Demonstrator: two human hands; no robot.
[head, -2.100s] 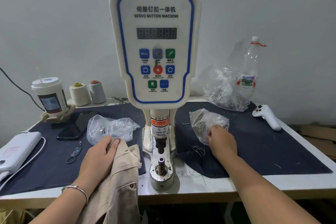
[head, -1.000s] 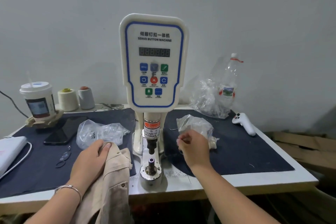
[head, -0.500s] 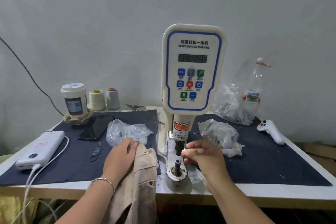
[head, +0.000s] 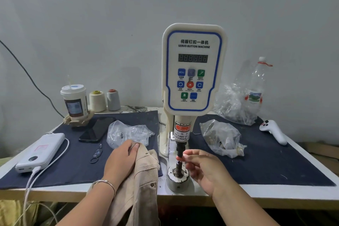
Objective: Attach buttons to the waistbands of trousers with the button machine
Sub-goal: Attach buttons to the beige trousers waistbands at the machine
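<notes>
Head view: left hand (head: 122,159) grips soft, limp beige trousers (head: 141,185) by the stiffer waistband, while right hand (head: 203,167) pinches something tiny, likely a slippery button, at the button machine (head: 192,71).

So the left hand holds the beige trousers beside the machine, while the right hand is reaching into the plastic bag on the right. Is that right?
Not quite. In the head view the right hand is not in the plastic bag; its fingertips are at the button machine punch. The left hand does hold the beige trousers.

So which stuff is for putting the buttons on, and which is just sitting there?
For the job: servo button machine, beige trousers, left hand, right hand, clear bag of parts.

Just lying about: drink cup, thread cones, phone, power bank, plastic bottle, white controller.
</notes>
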